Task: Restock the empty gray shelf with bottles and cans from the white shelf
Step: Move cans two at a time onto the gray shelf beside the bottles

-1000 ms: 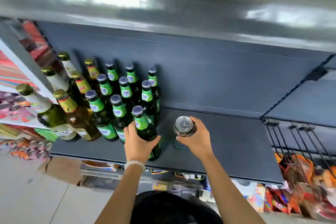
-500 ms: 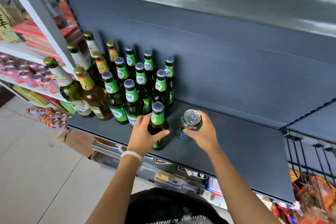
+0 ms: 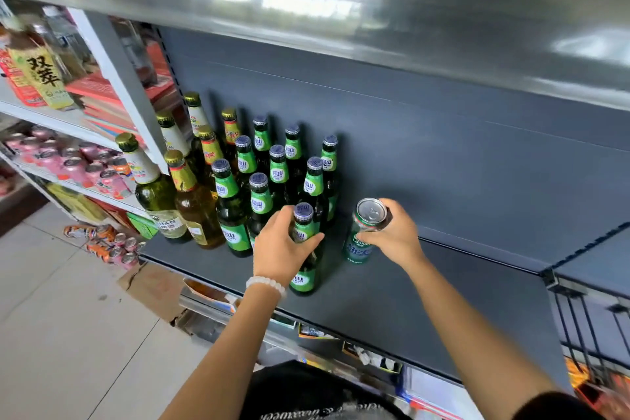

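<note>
My left hand (image 3: 281, 249) grips the neck of a green beer bottle (image 3: 304, 269) that stands upright on the gray shelf (image 3: 426, 310), at the right front of the bottle group. My right hand (image 3: 395, 235) grips the top of a green can (image 3: 361, 239), which stands on the shelf just right of that bottle. Behind and to the left stand several green bottles with silver caps (image 3: 260, 194) and several larger gold-capped bottles (image 3: 185, 194). The white shelf (image 3: 112, 78) is at the far left.
The gray shelf's right half is bare up to a divider (image 3: 549, 278). An upper gray shelf (image 3: 341, 10) overhangs closely. The white shelf carries pink cans (image 3: 75, 164) and a brown bottle (image 3: 37, 72). Cans (image 3: 112, 245) and cardboard (image 3: 153, 286) lie on the tiled floor.
The view shifted between frames. Both hands keep their hold on the bottle and the can, which stand on the shelf beside the bottle group.
</note>
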